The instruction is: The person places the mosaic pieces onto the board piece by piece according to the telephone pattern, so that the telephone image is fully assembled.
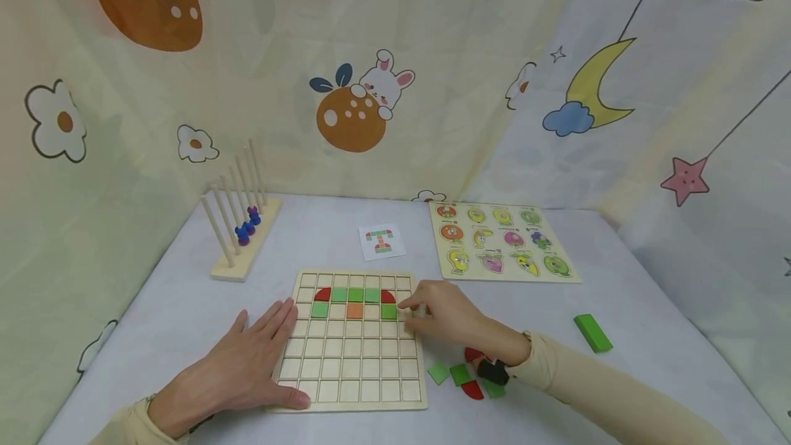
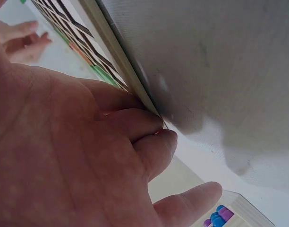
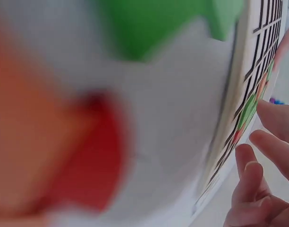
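A wooden grid board [image 1: 351, 368] lies on the table with red, green and orange tiles in its upper rows. My left hand [image 1: 247, 359] rests along the board's left edge, fingers extended and thumb at the lower left corner. My right hand [image 1: 446, 311] is at the board's upper right side, its fingertips beside a green tile [image 1: 388, 312] in the second filled row. Nothing shows between the right fingers [image 3: 275, 144] in the right wrist view. An orange tile [image 1: 355, 310] sits mid-row, with a red quarter-round tile [image 1: 323, 294] above left.
Loose green and red tiles [image 1: 472, 390] lie right of the board, partly under my right wrist. A pattern card [image 1: 382, 242] is behind the board. A fruit puzzle board [image 1: 509, 273], a green block [image 1: 593, 333] and a peg stand with beads [image 1: 247, 263] stand around it.
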Demonstrator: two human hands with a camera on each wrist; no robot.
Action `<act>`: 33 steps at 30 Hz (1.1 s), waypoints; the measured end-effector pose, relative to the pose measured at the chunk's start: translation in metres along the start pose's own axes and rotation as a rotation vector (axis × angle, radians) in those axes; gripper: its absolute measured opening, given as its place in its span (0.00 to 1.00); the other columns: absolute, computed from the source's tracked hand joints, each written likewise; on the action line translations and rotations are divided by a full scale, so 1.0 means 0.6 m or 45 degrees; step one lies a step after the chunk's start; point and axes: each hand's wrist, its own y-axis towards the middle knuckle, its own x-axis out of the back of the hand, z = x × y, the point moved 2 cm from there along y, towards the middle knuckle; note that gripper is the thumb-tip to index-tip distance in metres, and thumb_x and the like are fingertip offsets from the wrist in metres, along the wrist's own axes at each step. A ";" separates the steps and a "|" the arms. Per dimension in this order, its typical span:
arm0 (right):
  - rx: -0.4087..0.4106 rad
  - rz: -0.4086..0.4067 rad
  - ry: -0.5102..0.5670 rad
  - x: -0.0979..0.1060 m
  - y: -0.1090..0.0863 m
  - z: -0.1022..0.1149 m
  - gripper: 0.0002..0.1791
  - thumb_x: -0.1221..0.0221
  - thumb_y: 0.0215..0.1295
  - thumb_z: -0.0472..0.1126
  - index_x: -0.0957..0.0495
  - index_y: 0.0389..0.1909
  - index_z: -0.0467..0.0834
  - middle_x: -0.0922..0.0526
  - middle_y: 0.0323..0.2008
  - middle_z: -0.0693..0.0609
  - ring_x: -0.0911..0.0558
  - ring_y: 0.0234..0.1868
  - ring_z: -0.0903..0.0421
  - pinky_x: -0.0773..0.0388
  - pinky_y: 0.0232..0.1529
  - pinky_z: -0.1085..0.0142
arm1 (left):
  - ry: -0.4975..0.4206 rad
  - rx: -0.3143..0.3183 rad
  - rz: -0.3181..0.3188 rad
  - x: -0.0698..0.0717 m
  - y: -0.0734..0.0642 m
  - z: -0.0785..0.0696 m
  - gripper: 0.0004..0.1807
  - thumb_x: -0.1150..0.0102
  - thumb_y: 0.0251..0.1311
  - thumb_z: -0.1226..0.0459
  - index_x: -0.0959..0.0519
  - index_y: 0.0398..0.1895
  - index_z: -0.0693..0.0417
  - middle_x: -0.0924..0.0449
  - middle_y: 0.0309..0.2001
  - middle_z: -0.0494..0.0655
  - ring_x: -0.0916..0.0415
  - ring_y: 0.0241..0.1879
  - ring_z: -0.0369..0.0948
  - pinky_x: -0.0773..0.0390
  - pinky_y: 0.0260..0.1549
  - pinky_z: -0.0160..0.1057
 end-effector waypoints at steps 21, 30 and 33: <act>-0.489 -0.058 0.009 0.047 -0.177 -0.121 0.18 0.22 0.50 0.45 0.09 0.44 0.50 0.16 0.33 0.59 0.29 0.29 0.61 0.32 0.28 0.71 | -0.012 0.010 0.009 -0.002 -0.002 0.002 0.81 0.43 0.32 0.15 0.47 0.80 0.65 0.51 0.82 0.61 0.50 0.81 0.60 0.52 0.67 0.80; -0.525 -0.070 0.007 0.030 -0.188 -0.116 0.14 0.24 0.53 0.42 0.09 0.43 0.51 0.18 0.33 0.60 0.29 0.31 0.61 0.30 0.28 0.72 | 0.006 0.016 0.004 -0.004 0.001 0.004 0.82 0.44 0.31 0.14 0.47 0.80 0.65 0.51 0.82 0.61 0.50 0.81 0.59 0.52 0.67 0.80; -0.556 -0.072 0.023 0.027 -0.187 -0.109 0.16 0.24 0.53 0.38 0.09 0.45 0.49 0.18 0.35 0.60 0.28 0.32 0.61 0.29 0.29 0.73 | 0.006 0.010 -0.003 -0.005 0.001 0.003 0.82 0.44 0.31 0.14 0.46 0.80 0.65 0.51 0.82 0.61 0.49 0.81 0.59 0.52 0.68 0.80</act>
